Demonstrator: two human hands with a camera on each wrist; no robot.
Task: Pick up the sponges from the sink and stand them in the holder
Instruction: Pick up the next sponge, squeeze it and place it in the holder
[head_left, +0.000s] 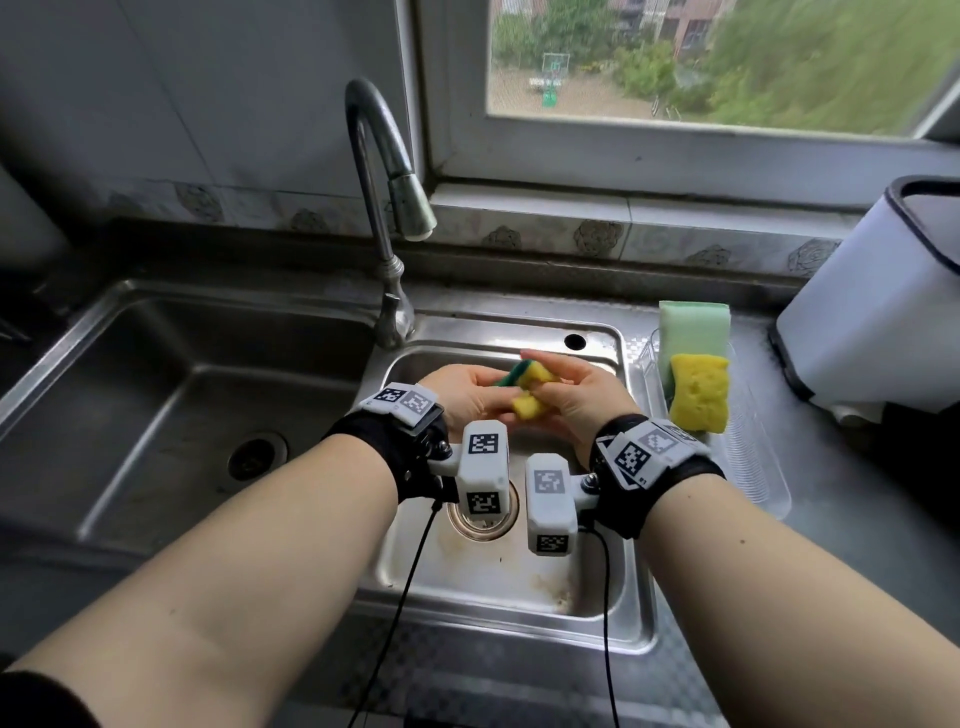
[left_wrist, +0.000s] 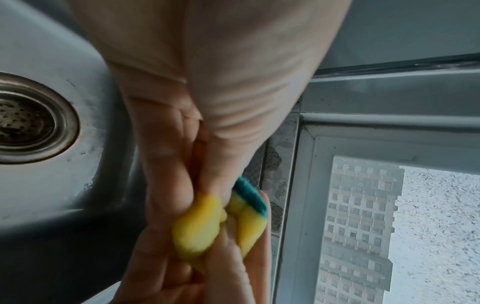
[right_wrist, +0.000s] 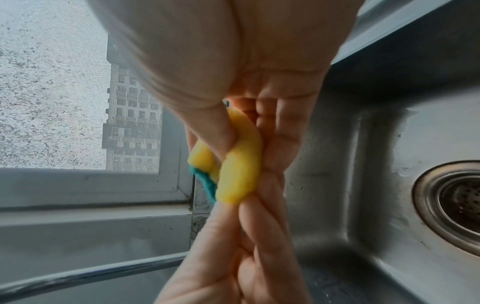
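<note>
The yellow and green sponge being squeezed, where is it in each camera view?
Head: sponge at centre, between both hands above the small basin.
Left wrist: lower centre.
Right wrist: centre.
Shared landmark: the basin's drain strainer.

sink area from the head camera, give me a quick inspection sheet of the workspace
surface: stainless steel double sink, stains near the small basin's drain.
job's things: yellow sponge with green scrub side squeezed between both hands; pale green sponge and yellow sponge stand in the clear plastic holder.
clutter: white bin on the counter.
grips: left hand and right hand both grip the squeezed sponge.
cables: black wrist camera cables hang over the basin.
surroundings: curved metal tap, window behind.
</note>
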